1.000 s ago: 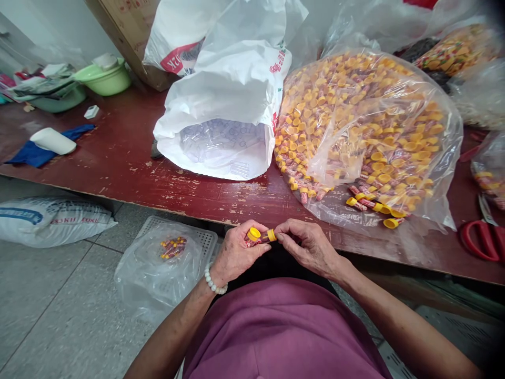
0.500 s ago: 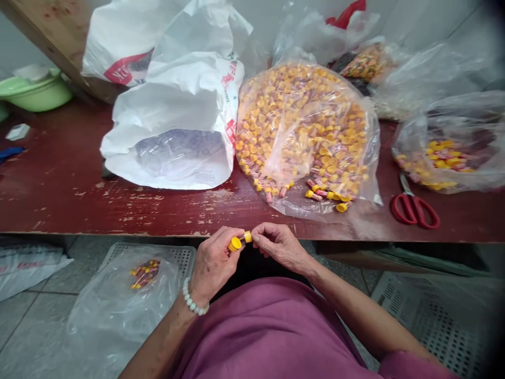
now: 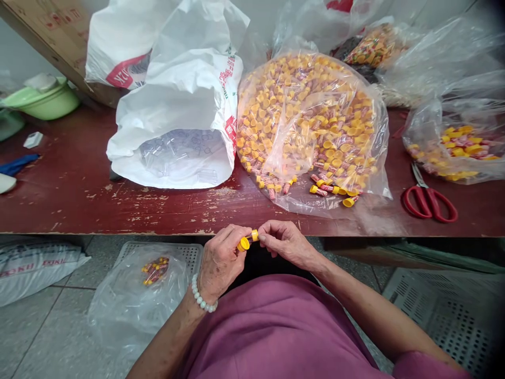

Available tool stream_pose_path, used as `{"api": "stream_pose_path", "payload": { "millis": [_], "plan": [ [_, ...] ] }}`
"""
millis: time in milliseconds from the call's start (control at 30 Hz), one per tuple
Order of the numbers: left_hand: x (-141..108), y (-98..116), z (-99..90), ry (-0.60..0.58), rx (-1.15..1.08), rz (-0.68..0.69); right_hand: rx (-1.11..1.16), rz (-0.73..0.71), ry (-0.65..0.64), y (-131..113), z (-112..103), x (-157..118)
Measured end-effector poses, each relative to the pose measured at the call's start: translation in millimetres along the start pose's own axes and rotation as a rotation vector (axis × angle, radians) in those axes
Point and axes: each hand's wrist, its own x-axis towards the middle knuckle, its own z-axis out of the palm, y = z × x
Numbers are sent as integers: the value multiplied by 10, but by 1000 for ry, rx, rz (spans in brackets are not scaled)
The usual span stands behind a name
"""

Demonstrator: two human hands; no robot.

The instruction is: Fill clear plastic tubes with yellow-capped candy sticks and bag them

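My left hand (image 3: pixel 223 256), with a beaded bracelet at the wrist, is closed around small yellow-capped tubes (image 3: pixel 243 243) in front of the table edge. Two yellow caps stick out between its fingers. Close beside them, my right hand (image 3: pixel 286 243) has thumb and forefinger pinched together at the right-hand cap; whatever it may hold is too small to make out. Beyond the hands lies a large clear bag (image 3: pixel 276 126) of yellow-capped tubes, several of them loose at its mouth. To its left, an open white sack (image 3: pixel 169 105) holds clear tubes.
Red-handled scissors (image 3: pixel 430 202) lie on the red table (image 3: pixel 71 200) at the right, near a smaller bag of capped tubes (image 3: pixel 469 145). Below the table edge at left, a plastic bag (image 3: pixel 130 300) rests on a basket. Green basins (image 3: pixel 47 100) stand at far left.
The view has shifted slightly, so table items and hands sit a little differently in the picture. Both hands keep nearly the same pose around the capped tubes.
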Motion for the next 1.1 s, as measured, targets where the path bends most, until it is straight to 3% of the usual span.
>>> {"api": "stream_pose_path", "payload": {
  "millis": [300, 433, 533, 633, 700, 767, 867, 1100],
  "plan": [
    [48, 25, 1, -12, -108, -42, 78, 12, 1, 12, 52, 20],
    [85, 8, -25, -83, -203, -129, 104, 29, -12, 54, 49, 23],
    [119, -94, -49, -160, -318, -272, 114, 35, -31, 19, -54, 17],
    [161, -204, -74, -156, -502, -505, 136, -30, 42, -63, -216, 26],
    [196, -223, -77, -217, -632, -583, 42, -89, 77, -102, -275, 51],
    [235, -197, -64, -287, -724, -568, -93, -160, 41, -106, -258, 88],
    [277, -145, -43, -268, -768, -543, -213, -285, -13, -58, -157, 145],
    [246, -186, -98, -301, -843, -581, -328, -424, 7, -2, -145, 195]
  ]
}}
